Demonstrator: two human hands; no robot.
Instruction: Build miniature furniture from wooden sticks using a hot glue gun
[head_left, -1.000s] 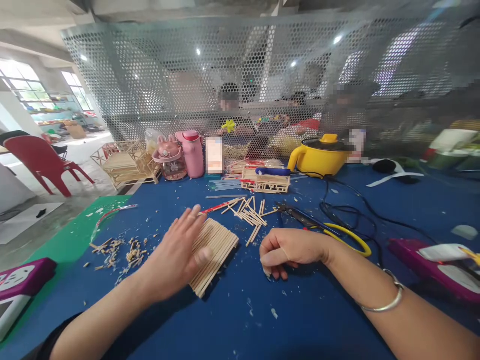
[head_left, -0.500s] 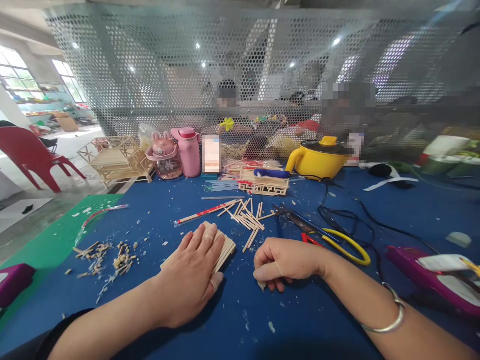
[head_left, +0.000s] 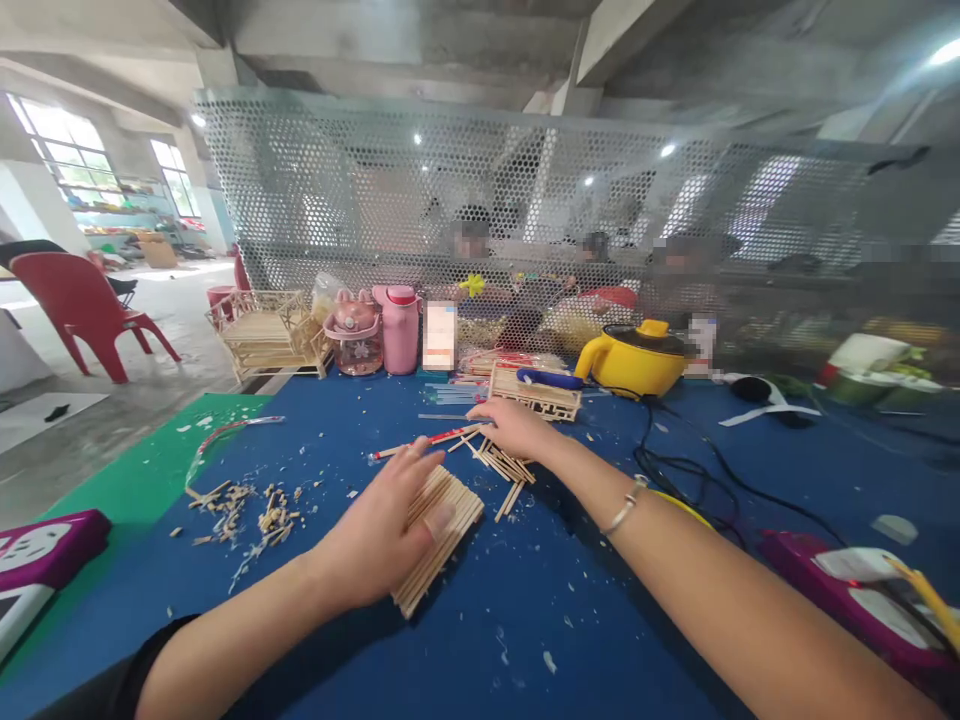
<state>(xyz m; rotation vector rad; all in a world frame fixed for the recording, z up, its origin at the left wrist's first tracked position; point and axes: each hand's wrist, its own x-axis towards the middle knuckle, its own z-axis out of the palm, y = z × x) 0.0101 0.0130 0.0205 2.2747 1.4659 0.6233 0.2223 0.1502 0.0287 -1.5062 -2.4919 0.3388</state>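
Note:
My left hand (head_left: 386, 535) lies flat, fingers stretched, on a panel of glued wooden sticks (head_left: 444, 540) on the blue table cover (head_left: 525, 620). My right hand (head_left: 514, 425) reaches forward over a loose pile of wooden sticks (head_left: 504, 463), palm down, fingertips at the pile's far left edge; what its fingers touch is hidden. A silver bangle (head_left: 624, 508) sits on the right wrist. A red-and-wood stick (head_left: 424, 441) lies just left of the pile.
Small stick frame (head_left: 534, 392) with a blue-handled tool (head_left: 551, 378) behind the pile. Yellow electric pot (head_left: 637, 360), black cables (head_left: 690, 470), pink bottles (head_left: 379, 328), stick model house (head_left: 266, 332). Stick scraps (head_left: 244, 505) at left. Purple boxes (head_left: 862, 590) right, (head_left: 37, 560) left. People sit behind the mesh screen.
My right hand left its closed rest near me and stretched forward over the loose sticks. My left hand stayed on the stick panel, shifting slightly. The camera tilted up.

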